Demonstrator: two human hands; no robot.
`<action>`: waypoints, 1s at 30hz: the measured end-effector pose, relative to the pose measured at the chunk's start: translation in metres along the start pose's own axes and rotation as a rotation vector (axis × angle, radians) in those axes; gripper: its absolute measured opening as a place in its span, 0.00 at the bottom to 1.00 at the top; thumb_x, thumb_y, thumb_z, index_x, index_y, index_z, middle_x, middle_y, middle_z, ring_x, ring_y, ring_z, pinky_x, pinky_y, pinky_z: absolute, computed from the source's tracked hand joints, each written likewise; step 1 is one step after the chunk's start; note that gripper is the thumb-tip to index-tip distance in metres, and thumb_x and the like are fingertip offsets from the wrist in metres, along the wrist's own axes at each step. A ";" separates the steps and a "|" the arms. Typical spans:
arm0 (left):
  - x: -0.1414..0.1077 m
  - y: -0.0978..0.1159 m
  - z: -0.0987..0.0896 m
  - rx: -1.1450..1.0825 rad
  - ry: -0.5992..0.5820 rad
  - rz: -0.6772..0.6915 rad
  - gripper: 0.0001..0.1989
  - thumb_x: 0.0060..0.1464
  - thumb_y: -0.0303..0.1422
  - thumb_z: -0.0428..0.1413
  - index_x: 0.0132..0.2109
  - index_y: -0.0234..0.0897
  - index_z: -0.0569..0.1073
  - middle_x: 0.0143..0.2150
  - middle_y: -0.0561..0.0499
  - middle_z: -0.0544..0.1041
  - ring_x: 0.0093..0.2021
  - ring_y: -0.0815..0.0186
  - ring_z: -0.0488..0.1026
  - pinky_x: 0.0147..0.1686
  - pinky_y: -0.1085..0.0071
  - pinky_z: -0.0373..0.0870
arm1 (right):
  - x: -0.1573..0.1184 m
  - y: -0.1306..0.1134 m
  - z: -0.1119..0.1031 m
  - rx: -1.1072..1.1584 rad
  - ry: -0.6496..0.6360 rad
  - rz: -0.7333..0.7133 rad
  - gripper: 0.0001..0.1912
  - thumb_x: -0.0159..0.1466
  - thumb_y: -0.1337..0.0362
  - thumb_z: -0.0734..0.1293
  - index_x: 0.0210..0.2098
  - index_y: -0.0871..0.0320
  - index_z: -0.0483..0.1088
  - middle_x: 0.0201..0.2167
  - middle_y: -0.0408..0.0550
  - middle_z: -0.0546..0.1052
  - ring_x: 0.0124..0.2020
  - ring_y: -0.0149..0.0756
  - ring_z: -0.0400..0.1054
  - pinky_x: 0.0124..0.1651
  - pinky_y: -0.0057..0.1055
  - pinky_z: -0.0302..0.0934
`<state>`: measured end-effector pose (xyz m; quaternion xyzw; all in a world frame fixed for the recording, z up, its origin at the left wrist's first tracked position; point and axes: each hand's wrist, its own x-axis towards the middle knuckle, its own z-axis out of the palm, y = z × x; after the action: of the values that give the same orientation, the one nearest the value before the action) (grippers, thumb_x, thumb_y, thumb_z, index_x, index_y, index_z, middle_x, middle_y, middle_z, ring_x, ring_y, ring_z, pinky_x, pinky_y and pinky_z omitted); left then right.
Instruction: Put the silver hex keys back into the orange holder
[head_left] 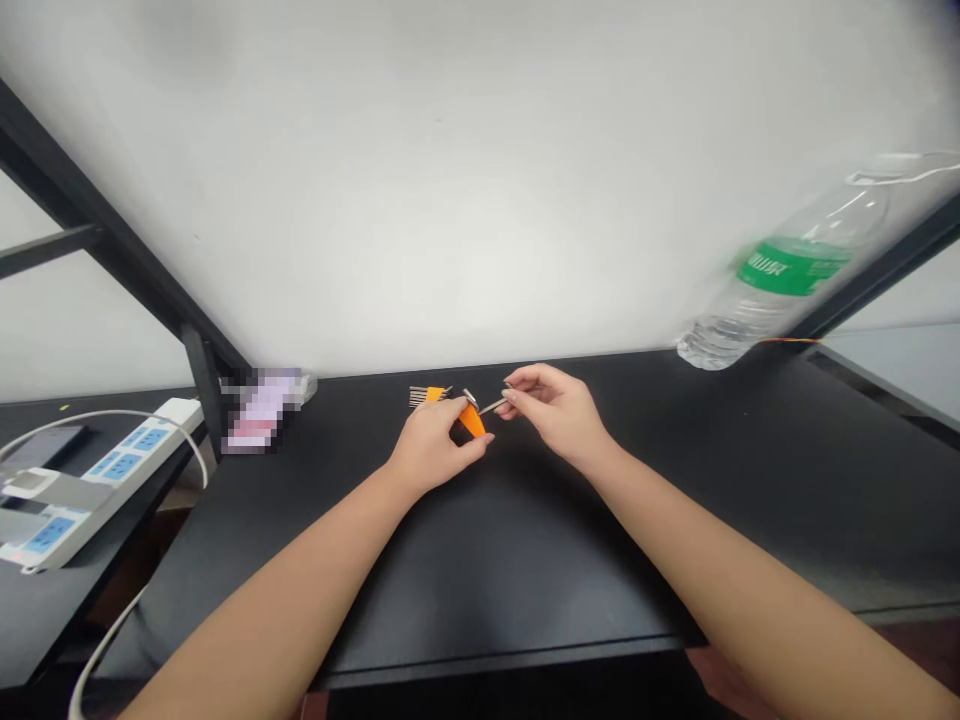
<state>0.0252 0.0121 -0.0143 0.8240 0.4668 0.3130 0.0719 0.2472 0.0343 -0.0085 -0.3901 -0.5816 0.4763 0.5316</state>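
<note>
My left hand [435,445] is closed around an orange tool piece [472,420] with a small metal part at its upper end. To its right, my right hand [555,410] pinches a thin metal rod [493,405] between thumb and fingers. The rod points left, its far end at or very near the orange piece; whether they touch is too small to tell. Behind my left hand, another orange piece [434,394] lies near a row of thin metal bits [418,397].
A clear bottle with a green label [795,265] leans at the back right of the black table [480,640]. A blurred pink and purple item [262,410] is at the back left. A white power strip [112,480] with cables lies far left, beside a black frame.
</note>
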 end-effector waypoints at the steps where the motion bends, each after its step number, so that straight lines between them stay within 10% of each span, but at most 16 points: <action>1: 0.000 0.000 0.000 0.001 0.003 0.001 0.15 0.58 0.45 0.63 0.43 0.40 0.73 0.36 0.51 0.79 0.36 0.62 0.75 0.37 0.64 0.71 | -0.001 0.000 0.000 -0.007 -0.004 0.000 0.19 0.60 0.51 0.78 0.43 0.56 0.76 0.35 0.48 0.80 0.34 0.43 0.80 0.44 0.45 0.78; 13: -0.001 -0.004 0.002 -0.021 0.005 0.040 0.13 0.59 0.43 0.63 0.43 0.41 0.73 0.36 0.51 0.78 0.36 0.62 0.75 0.38 0.65 0.72 | -0.004 0.000 0.006 0.042 -0.052 0.061 0.18 0.61 0.51 0.76 0.42 0.56 0.74 0.33 0.48 0.81 0.35 0.44 0.80 0.43 0.45 0.77; 30: 0.006 -0.002 0.002 0.038 -0.086 0.159 0.09 0.63 0.38 0.60 0.43 0.39 0.70 0.39 0.49 0.76 0.40 0.60 0.73 0.44 0.62 0.71 | -0.004 -0.006 0.005 -0.699 -0.187 -0.239 0.12 0.72 0.57 0.64 0.35 0.53 0.76 0.31 0.43 0.80 0.29 0.34 0.72 0.37 0.31 0.62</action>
<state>0.0271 0.0177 -0.0137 0.8722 0.4024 0.2733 0.0510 0.2428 0.0286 -0.0031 -0.4321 -0.7964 0.2173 0.3630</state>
